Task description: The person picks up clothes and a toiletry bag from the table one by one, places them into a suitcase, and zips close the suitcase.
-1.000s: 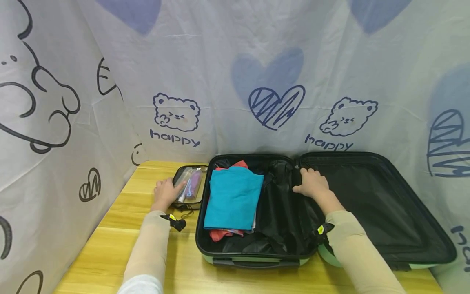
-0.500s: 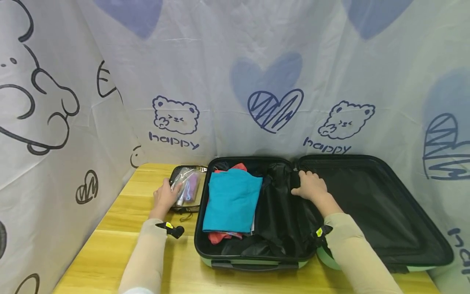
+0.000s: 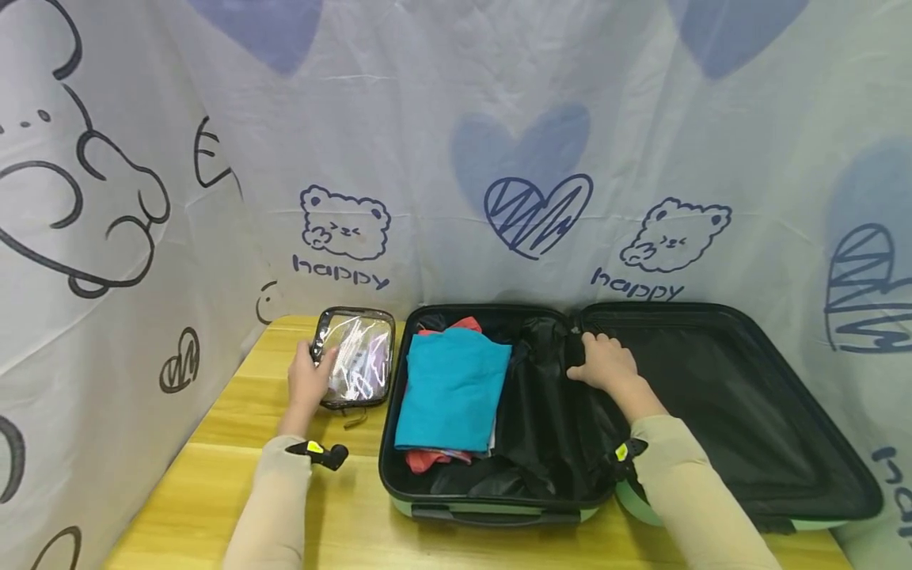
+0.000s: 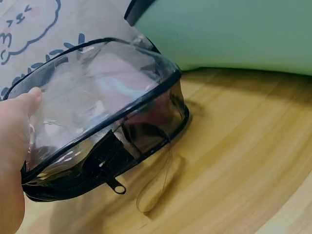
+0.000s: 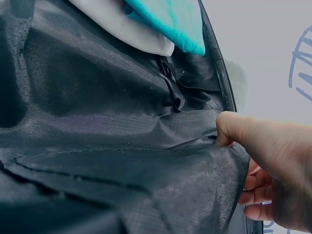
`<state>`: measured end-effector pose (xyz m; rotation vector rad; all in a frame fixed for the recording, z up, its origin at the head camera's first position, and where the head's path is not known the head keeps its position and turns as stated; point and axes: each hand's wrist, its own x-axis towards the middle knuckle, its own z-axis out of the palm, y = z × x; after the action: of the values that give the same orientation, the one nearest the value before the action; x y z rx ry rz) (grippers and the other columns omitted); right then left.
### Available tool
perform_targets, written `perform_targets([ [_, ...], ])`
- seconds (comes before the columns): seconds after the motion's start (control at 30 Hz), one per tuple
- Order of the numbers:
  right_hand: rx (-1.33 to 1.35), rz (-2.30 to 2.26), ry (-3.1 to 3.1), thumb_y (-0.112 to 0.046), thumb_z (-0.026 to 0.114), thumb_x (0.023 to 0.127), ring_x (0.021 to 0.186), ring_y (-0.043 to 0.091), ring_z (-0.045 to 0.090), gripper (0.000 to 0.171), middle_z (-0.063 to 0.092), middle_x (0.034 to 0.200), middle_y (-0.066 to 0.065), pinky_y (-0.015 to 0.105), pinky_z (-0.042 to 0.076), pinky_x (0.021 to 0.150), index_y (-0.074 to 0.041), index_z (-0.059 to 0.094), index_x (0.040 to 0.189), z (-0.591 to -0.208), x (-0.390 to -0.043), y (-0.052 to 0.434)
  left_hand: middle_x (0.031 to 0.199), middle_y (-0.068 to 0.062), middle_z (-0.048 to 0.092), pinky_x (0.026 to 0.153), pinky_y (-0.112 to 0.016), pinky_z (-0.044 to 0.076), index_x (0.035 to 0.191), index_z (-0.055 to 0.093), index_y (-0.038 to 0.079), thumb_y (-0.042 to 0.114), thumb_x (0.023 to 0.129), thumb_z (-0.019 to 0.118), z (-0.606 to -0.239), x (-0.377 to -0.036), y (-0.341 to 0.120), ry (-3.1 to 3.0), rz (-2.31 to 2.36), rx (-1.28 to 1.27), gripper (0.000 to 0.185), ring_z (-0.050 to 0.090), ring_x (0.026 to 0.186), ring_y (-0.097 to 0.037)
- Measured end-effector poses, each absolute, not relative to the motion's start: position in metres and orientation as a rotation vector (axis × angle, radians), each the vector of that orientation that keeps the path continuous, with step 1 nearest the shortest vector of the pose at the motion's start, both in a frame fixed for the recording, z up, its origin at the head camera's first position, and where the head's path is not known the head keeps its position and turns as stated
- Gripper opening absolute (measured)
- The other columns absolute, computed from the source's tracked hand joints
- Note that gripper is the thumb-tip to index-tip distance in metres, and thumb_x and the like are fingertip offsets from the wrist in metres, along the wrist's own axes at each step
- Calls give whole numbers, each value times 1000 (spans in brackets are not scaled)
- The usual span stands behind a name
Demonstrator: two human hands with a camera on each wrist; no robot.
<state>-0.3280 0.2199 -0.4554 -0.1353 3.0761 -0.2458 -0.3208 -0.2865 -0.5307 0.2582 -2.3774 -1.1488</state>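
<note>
A clear toiletry pouch with black trim [image 3: 365, 328] is in my left hand [image 3: 306, 384], left of the open suitcase [image 3: 456, 500]. In the left wrist view my thumb [image 4: 31, 100] lies on the clear top of the pouch, which stands tilted near the table; its contents are blurred by glare. A zip pull [image 4: 116, 186] and a thin cord loop [image 4: 155, 195] hang at its side. My right hand [image 3: 609, 364] grips the suitcase where its two halves meet. In the right wrist view the thumb presses the black lining [image 5: 190, 165], with several fingers over the edge.
Folded turquoise clothing [image 3: 452, 388] lies on red fabric [image 3: 427, 461] in the suitcase's left half. The black-lined other half [image 3: 720, 412] lies open at right. A printed cloth [image 3: 427, 142] hangs behind the wooden table [image 3: 214, 483].
My left hand has taken hold of the pouch's left side. The clear top now covers the things in it, and the pouch has shifted slightly left and tilted up. My right hand stays put.
</note>
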Motion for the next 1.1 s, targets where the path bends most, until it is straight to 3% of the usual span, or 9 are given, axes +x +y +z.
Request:
perform_targets([
  [0.13, -135, -252, 3078, -38, 72, 85, 127, 52, 42, 81, 42, 141, 34, 64, 38, 102, 7, 37, 143, -456, -329, 222, 93, -23, 66, 74, -40, 45, 114, 51, 0, 23, 95, 63, -525, -318, -282, -2314, -1172, 224, 32, 63, 85, -37],
  [0.23, -135, -252, 3077, -38, 72, 85, 127, 52, 42, 81, 42, 141, 34, 64, 38, 102, 7, 37, 142, -457, -330, 222, 100, -24, 68, 75, -38, 47, 116, 52, -2, 19, 95, 63, -521, -315, -279, -2274, -1194, 206, 31, 67, 86, -37],
  [0.33, -131, -257, 3074, -39, 73, 84, 128, 52, 42, 82, 42, 141, 34, 64, 38, 102, 7, 37, 143, -458, -330, 222, 106, -22, 67, 72, -29, 49, 116, 53, -1, 19, 95, 64, -515, -314, -276, -2241, -1213, 193, 31, 69, 78, -24],
  [0.43, -130, -259, 3073, -39, 73, 84, 127, 52, 42, 82, 42, 141, 34, 64, 39, 102, 7, 37, 143, -459, -329, 221, 109, -19, 67, 67, -18, 47, 115, 54, 0, 18, 94, 64, -508, -312, -272, -2220, -1233, 179, 28, 63, 70, -5],
  [0.5, -127, -261, 3073, -39, 73, 84, 127, 52, 42, 82, 42, 141, 34, 64, 39, 102, 6, 37, 142, -458, -329, 221, 110, -19, 67, 67, -13, 43, 115, 54, 1, 16, 94, 65, -504, -311, -270, -2207, -1231, 168, 28, 59, 69, 1],
  [0.63, -133, -260, 3077, -39, 73, 85, 127, 52, 42, 80, 43, 140, 34, 64, 39, 102, 6, 38, 142, -458, -328, 221, 109, -21, 68, 63, -14, 46, 120, 50, 3, 13, 94, 64, -500, -308, -267, -2195, -1216, 134, 32, 67, 71, -15],
  [0.77, -137, -260, 3079, -38, 72, 85, 126, 52, 42, 80, 43, 140, 34, 64, 39, 101, 6, 38, 142, -458, -328, 221, 109, -23, 68, 64, -27, 52, 126, 47, 7, 11, 95, 61, -496, -305, -266, -2200, -1187, 94, 34, 69, 74, -31],
  [0.93, -143, -263, 3079, -38, 72, 85, 126, 52, 43, 80, 43, 140, 34, 64, 39, 102, 6, 38, 142, -457, -327, 220, 114, -22, 64, 69, -37, 52, 128, 56, 12, 9, 99, 54, -488, -302, -267, -2221, -1148, 24, 30, 64, 73, -25],
  [1.1, -154, -264, 3086, -38, 72, 85, 126, 52, 43, 80, 43, 139, 34, 64, 39, 101, 7, 38, 142, -455, -327, 221, 108, -20, 62, 66, -22, 49, 129, 63, 14, 8, 99, 53, -475, -300, -266, -2224, -1127, -36, 32, 59, 71, -10],
])
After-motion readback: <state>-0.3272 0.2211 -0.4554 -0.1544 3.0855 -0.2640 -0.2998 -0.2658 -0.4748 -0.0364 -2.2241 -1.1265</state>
